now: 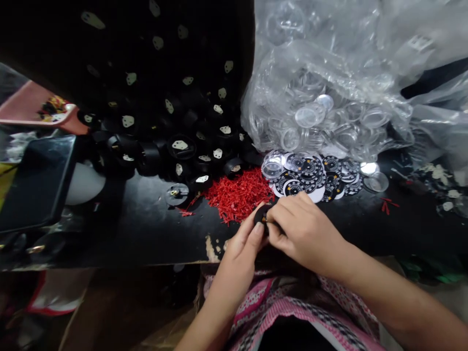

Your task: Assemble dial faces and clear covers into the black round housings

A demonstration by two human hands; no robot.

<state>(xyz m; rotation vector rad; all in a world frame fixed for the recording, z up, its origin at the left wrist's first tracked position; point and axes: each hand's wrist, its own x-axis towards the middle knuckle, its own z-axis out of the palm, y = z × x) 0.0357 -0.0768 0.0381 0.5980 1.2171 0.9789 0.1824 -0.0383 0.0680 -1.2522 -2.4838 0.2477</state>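
My left hand (245,238) is closed round a small black round dial case (262,214), thumb along its near side. Against the face of that case, the fingers of my right hand (303,228) are pinched together. Whatever sits between those fingertips is too small or hidden to make out. Just beyond my hands lies a heap of thin red pointers (237,195). Right of it, printed black-and-white dial discs (307,175) overlap in a loose pile, with a clear round cover (272,167) on their left end.
A large heap of black round cases (179,146) rises at the back left. Behind the discs, a plastic bag (329,73) spills clear covers. A dark phone-like slab (36,180) leans at left before a pink bin (32,105). Loose red pointers (388,204) lie right on the black table (157,239).
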